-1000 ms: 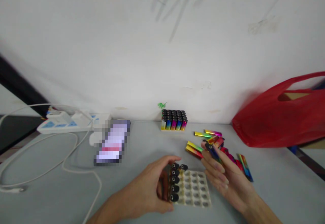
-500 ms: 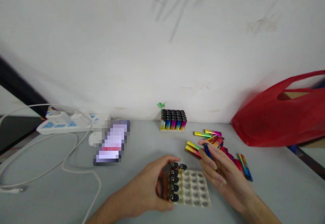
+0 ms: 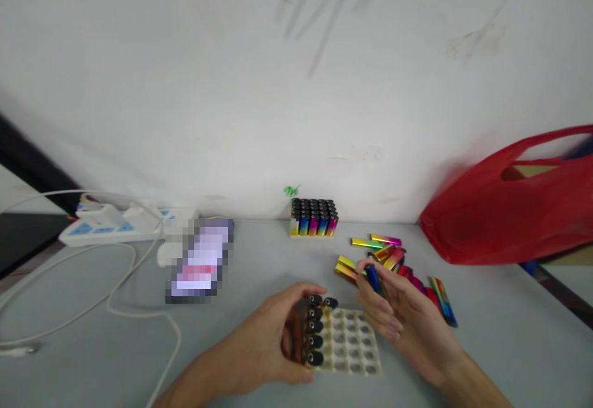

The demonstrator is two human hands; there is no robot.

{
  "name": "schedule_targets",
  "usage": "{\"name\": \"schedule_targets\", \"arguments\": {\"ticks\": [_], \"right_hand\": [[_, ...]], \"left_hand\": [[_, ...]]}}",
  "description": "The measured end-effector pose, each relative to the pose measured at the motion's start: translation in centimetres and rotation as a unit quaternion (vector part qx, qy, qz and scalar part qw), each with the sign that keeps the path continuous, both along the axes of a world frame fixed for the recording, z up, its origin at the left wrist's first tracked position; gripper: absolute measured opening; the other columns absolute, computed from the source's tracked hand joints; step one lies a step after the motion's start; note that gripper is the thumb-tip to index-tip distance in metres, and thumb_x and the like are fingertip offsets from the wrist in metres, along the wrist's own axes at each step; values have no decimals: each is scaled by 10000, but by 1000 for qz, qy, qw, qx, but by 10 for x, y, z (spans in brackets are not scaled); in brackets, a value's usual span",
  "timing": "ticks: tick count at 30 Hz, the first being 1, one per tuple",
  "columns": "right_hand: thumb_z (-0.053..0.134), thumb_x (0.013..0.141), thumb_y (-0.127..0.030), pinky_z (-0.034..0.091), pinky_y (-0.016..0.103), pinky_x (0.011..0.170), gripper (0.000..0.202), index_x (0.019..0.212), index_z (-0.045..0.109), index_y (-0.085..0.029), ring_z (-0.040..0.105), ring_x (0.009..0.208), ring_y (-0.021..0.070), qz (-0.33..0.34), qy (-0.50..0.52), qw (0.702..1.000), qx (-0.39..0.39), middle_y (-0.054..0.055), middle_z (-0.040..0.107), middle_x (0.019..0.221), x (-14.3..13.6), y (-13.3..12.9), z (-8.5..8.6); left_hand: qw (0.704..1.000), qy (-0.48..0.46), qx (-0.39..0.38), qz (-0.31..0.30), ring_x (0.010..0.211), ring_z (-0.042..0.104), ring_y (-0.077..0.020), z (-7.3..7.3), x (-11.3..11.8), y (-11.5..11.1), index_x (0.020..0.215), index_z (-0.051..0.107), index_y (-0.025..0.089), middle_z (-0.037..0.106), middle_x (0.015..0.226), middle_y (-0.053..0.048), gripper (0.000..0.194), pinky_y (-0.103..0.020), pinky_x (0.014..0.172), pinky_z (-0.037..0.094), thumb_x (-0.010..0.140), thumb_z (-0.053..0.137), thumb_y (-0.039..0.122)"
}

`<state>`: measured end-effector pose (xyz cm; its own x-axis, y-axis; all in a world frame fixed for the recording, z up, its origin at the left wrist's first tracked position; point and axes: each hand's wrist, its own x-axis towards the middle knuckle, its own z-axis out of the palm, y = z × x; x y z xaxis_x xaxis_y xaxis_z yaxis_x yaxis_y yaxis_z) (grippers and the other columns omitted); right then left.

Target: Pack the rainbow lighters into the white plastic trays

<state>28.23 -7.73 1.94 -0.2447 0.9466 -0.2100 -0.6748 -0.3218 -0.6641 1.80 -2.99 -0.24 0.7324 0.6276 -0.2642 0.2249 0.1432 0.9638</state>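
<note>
A white tray (image 3: 354,352) with rows of round-cornered sockets lies in front of me. Black-topped lighters (image 3: 315,326) stand in its left column, and one more (image 3: 330,303) is at the back of the column beside it. My left hand (image 3: 269,340) curls round the tray's left side, thumb at the front corner and fingers at the back corner. Over the tray's right back part, my right hand (image 3: 403,321) grips a shiny blue lighter (image 3: 373,279) between thumb and fingers; its lower end is hidden by the fingers.
Loose metallic-coloured lighters (image 3: 393,258) are piled to the right. A filled block of lighters (image 3: 314,218) stands against the wall. A red bag (image 3: 514,210) is at the right; a phone (image 3: 201,260), power strip (image 3: 111,230) and white cable (image 3: 139,313) are at the left.
My right hand has moved slightly left with the blue lighter, closer over the tray, and the lighter shows more. My left hand keeps its place on the tray. The view has shifted a little.
</note>
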Motion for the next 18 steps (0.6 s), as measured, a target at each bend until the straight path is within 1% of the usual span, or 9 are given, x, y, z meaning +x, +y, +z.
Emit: {"name": "schedule_targets", "arguments": {"ticks": [4, 7, 10, 12, 16, 18], "right_hand": [[821, 990, -440, 233, 200, 485, 311, 1147, 799, -172, 204, 546, 72, 10, -14, 1000, -4, -62, 442, 697, -1, -1, 2], [825, 980, -429, 260, 201, 498, 332, 1169, 808, -156, 216, 579, 90, -2, -30, 1000, -3, -56, 429, 708, -1, -1, 1], [805, 985, -434, 314, 210, 516, 370, 1198, 815, -131, 235, 613, 112, -34, -50, 998, -5, -48, 413, 720, -1, 0, -1], [812, 975, -414, 345, 215, 536, 361, 1192, 819, -126, 254, 630, 119, -54, -67, 996, -12, -46, 402, 724, 0, 1, -4], [871, 914, -312, 339, 213, 547, 312, 1169, 817, -140, 290, 642, 114, -69, -102, 992, -14, -47, 407, 725, 0, 3, -7], [874, 919, -315, 329, 214, 540, 305, 1168, 808, -152, 303, 635, 111, -67, -100, 993, -13, -45, 419, 732, -1, 3, -7]], "left_hand": [[1000, -10, -4, 6, 773, 645, -126, 2, 1, 0, 1530, 570, 312, 708, 1098, 31, 1025, -242, 715, 534, 633, 934, -25], [1000, -16, 1, 8, 813, 651, -133, 4, 2, 0, 1505, 591, 307, 714, 1153, 21, 1001, -259, 764, 545, 625, 929, -30], [1000, -12, -1, 2, 815, 660, -142, 4, 1, 0, 1498, 594, 295, 716, 1123, 23, 996, -255, 741, 536, 618, 939, -17], [1000, -9, -3, 0, 810, 663, -144, 4, 0, 0, 1496, 593, 291, 715, 1096, 28, 991, -252, 729, 531, 619, 943, -10], [1000, -9, -6, -8, 816, 664, -140, 5, 0, 1, 1486, 597, 296, 717, 1109, 29, 962, -253, 753, 543, 639, 943, 1], [1000, -9, 1, -11, 828, 659, -144, 6, 0, 2, 1471, 607, 294, 718, 1105, 29, 941, -249, 755, 544, 639, 942, 9]]}}
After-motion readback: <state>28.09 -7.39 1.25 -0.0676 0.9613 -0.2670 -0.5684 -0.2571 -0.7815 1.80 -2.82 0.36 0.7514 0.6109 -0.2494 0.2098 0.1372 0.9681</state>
